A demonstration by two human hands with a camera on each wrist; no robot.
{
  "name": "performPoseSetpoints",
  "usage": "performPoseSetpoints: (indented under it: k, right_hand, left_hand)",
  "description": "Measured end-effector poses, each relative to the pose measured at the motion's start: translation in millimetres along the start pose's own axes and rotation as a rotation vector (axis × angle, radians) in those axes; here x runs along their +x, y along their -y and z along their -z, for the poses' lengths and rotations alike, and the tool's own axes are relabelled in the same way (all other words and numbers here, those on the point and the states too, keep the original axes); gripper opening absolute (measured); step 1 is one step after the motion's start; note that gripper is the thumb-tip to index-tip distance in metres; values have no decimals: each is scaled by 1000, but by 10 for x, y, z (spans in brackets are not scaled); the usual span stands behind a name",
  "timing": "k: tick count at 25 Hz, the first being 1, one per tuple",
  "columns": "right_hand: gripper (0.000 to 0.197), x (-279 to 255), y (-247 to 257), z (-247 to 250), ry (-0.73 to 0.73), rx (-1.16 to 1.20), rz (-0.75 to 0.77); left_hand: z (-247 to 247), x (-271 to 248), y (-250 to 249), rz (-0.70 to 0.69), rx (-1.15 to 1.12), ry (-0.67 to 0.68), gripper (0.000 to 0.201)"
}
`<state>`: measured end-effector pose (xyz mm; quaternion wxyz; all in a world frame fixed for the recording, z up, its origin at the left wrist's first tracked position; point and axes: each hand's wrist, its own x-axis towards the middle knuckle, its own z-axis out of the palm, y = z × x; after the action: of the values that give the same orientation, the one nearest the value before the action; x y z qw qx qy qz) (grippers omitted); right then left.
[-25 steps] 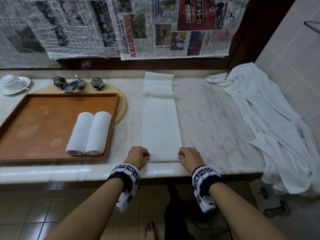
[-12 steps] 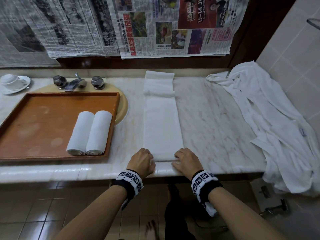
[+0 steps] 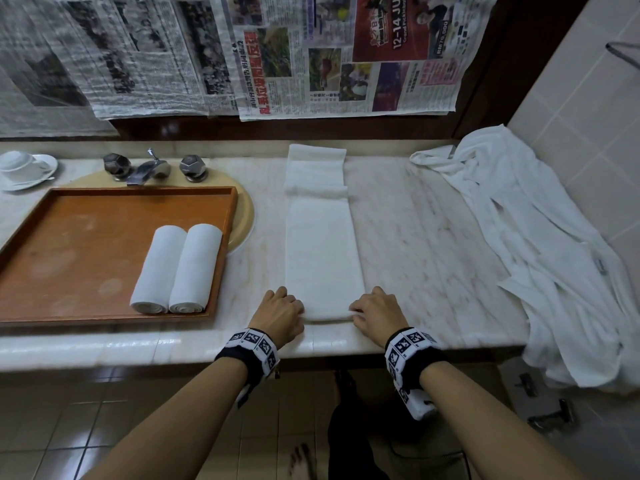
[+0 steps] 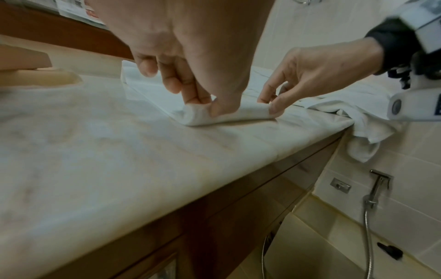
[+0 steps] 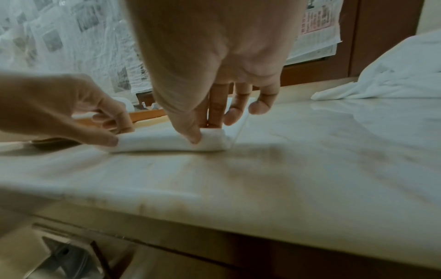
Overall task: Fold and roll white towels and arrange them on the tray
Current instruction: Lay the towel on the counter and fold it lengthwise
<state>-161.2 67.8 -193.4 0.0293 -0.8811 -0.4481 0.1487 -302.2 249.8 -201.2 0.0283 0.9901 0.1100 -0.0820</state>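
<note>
A long folded white towel [image 3: 322, 244] lies lengthwise on the marble counter [image 3: 433, 237], its far end folded over. Its near end is curled into a small roll [image 4: 229, 115] [image 5: 167, 141]. My left hand [image 3: 282, 311] [image 4: 203, 102] pinches the roll's left end between thumb and fingers. The roll's right end is pinched by my right hand [image 3: 372, 311] [image 5: 203, 130]. Two rolled white towels [image 3: 176, 270] lie side by side in the brown wooden tray [image 3: 69, 237] at the left.
A heap of loose white towels [image 3: 540, 244] covers the counter's right end and hangs over its edge. Behind the tray are a faucet [image 3: 149, 169] and a cup on a saucer [image 3: 24, 168]. Newspaper covers the wall. The counter's front edge runs just below my hands.
Both hands have curled the towel's near edge over and started a small roll, moving slightly away from the counter's front edge.
</note>
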Motion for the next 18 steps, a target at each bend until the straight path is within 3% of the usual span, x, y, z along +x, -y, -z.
performPoseSetpoints:
  k: [4, 7, 13, 18]
  right_hand:
    - [24, 32, -59, 103, 83, 92, -59]
    - [11, 76, -69, 99, 47, 173, -108]
    - [12, 147, 4, 102, -1, 44, -106]
    - [17, 174, 57, -79, -133, 75, 10]
  left_hand:
    - [38, 28, 118, 5, -117, 38, 24]
    - [88, 74, 144, 65, -179, 34, 17]
    - [140, 254, 119, 222, -296, 118, 4]
    - [123, 228, -100, 218, -238, 82, 23]
